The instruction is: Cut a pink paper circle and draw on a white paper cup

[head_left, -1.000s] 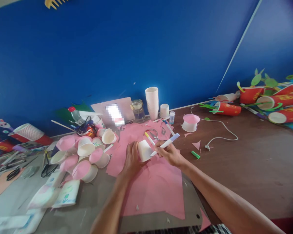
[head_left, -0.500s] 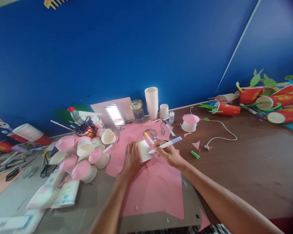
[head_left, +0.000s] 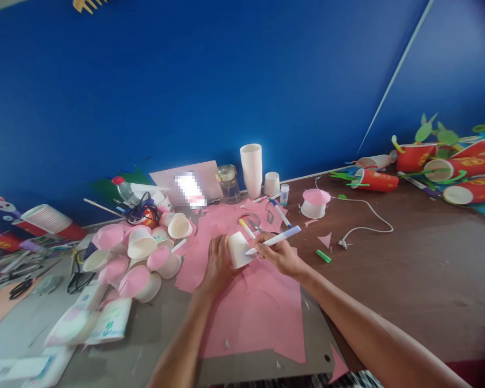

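A white paper cup (head_left: pixel 238 250) lies tilted over the pink paper sheets (head_left: pixel 250 323), with my left hand (head_left: pixel 218 264) closed round its left side. My right hand (head_left: pixel 281 254) grips a white marker with a pale purple end (head_left: pixel 281 236) like a pen. The marker's tip meets the cup's side, or nearly so; any mark there is too small to make out. Just behind the hands lie a yellow-ended marker (head_left: pixel 246 228) and a pair of scissors (head_left: pixel 256 224), partly hidden by the right hand.
Pink-topped cups (head_left: pixel 135 281) are heaped on the left. Behind stand a cup stack (head_left: pixel 251 171), a glass jar (head_left: pixel 228 184) and a lit phone (head_left: pixel 191 189). A pink-hatted cup (head_left: pixel 315 203), green cap (head_left: pixel 323 256), white cable (head_left: pixel 382 218) and red cups (head_left: pixel 472 188) lie rightward.
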`<state>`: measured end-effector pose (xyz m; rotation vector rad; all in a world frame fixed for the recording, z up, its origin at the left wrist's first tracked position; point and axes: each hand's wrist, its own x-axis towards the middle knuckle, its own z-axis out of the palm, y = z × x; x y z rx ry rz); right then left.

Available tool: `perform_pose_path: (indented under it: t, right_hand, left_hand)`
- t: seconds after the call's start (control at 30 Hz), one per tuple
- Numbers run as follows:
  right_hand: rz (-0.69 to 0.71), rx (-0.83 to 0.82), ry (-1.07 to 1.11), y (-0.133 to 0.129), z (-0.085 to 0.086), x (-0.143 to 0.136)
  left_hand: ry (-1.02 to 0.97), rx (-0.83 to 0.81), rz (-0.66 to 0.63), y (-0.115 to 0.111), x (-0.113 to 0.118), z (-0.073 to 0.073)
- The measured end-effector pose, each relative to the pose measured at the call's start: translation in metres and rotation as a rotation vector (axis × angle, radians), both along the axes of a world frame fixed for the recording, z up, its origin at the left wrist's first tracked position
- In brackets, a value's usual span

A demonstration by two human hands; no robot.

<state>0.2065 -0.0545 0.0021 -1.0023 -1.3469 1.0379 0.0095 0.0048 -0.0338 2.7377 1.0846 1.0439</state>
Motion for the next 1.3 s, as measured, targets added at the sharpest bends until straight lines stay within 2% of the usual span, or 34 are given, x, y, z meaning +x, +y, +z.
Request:
perform_pose_path:
  t: [0.13, 0.37, 0.63, 0.77, 1.13, 1.3]
  right_hand:
    - [0.014, 0.006, -0.054, 0.0003, -0.0010, -0.0002]
    - [-0.007, 0.019, -0.020, 0.0019, -0.0028, -0.0010]
    - [-0.049, -0.007, 0.056, 0.0037, -0.0038, -0.0033]
    - [-0.109, -0.003, 0.029, 0.0037, -0.0016, -0.0033]
    - [-0.062, -0.013, 0.060, 0.0031, -0.0001, -0.0035]
    - [-0.104, -0.002, 0.026, 0.0025, 0.0017, -0.0035]
  left_hand:
    - [0.002, 0.002, -0.004, 0.0003, -0.0005, -0.0006]
    - [-0.006, -0.032, -0.015, -0.0007, 0.0000, 0.0003]
    - [0.000, -0.028, 0.000, -0.0026, 0.0007, 0.0036]
    - [0.008, -0.016, 0.013, -0.0033, 0.0011, 0.0043]
    - [0.012, -0.003, 0.000, -0.0034, 0.0008, 0.0060]
    - [0.013, -0.012, -0.002, -0.0039, 0.0013, 0.0060]
